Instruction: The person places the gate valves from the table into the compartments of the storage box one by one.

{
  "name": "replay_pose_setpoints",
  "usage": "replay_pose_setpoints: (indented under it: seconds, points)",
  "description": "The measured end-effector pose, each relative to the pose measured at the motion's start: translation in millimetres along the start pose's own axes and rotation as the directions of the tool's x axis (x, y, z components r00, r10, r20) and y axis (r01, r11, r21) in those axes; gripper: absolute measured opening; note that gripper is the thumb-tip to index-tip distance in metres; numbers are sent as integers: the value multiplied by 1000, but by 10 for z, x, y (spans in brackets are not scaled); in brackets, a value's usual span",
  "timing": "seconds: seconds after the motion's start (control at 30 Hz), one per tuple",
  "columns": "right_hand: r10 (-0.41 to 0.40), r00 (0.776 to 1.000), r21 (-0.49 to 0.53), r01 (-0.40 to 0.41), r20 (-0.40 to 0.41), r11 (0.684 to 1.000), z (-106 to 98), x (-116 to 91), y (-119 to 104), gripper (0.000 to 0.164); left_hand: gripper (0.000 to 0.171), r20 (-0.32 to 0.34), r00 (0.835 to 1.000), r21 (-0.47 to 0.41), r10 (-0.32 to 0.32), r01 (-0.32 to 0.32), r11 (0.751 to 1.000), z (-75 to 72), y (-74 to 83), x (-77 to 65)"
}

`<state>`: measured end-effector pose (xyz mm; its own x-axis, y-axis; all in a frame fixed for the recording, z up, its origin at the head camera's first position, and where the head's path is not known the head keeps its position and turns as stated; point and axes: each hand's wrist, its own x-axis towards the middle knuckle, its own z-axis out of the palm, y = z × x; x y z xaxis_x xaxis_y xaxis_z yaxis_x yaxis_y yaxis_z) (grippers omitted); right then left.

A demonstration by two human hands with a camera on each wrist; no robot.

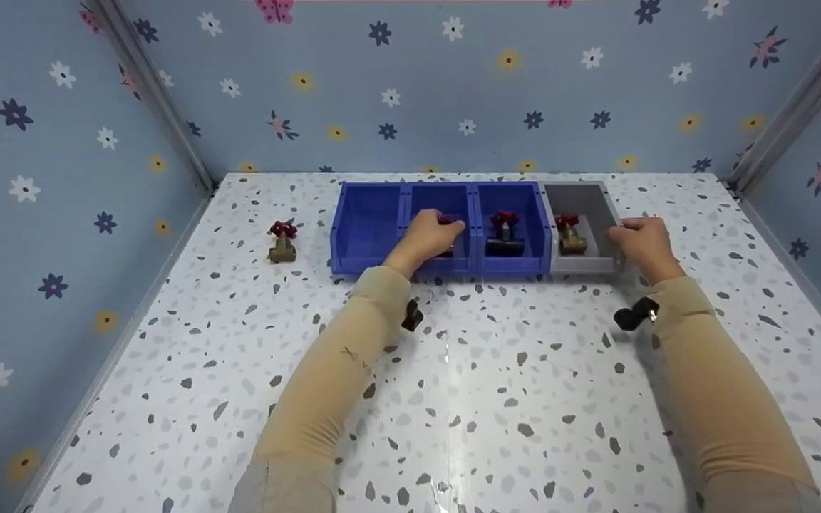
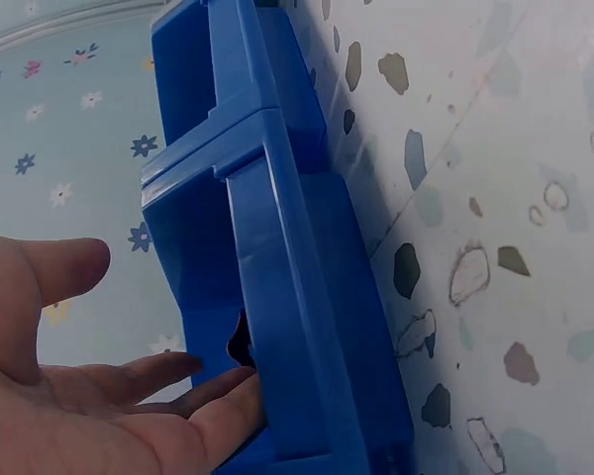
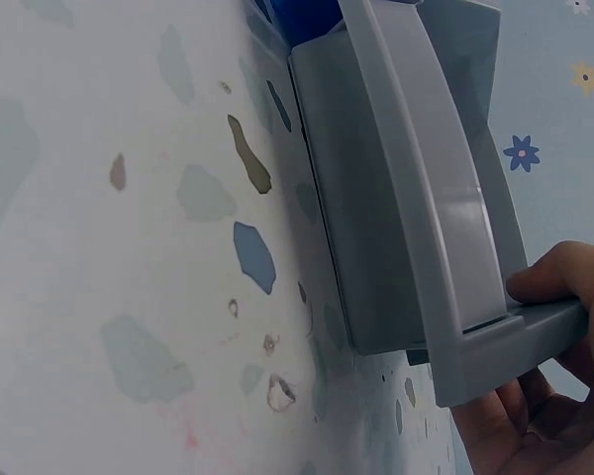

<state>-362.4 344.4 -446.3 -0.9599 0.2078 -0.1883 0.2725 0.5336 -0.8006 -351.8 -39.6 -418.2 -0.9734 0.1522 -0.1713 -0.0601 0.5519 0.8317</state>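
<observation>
Left hand (image 1: 422, 236) open, thumb spread from fingers, inside middle blue bin (image 1: 453, 265) at red-handled valve (image 1: 445, 220); contact unclear. Right hand (image 1: 647, 246) gripping side of gray bin (image 1: 585, 265). Both bins near far edge of tabletop (image 1: 482, 385); brass valve (image 1: 282, 250) near far left corner.

I am wearing a tan left sleeve (image 1: 328, 385) bearing a small dark mark (image 1: 349, 353), its crossed strokes resembling an X, with a shorter stroke sitting just below and right, too small for me to be reading with certainty.
</observation>
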Motion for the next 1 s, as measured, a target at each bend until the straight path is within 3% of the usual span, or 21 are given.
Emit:
replay_pose_setpoints:
  seconds: [0.53, 0.73, 1.0]
  points:
    - [2, 1000, 16, -1, -12, 1000, 18, -3, -20, 59, 62, -38, 997, -53, 73, -75, 996, -140, 29, -84]
    - [26, 1000, 11, -26, -4, 1000, 6, 5, -16, 60, 62, -21, 997, -116, 71, -73, 990, -203, 23, -118]
    - [14, 1000, 3, -14, 1, 1000, 11, 2, -12, 59, 58, -46, 997, -102, 60, -65, 993, -287, 23, -148]
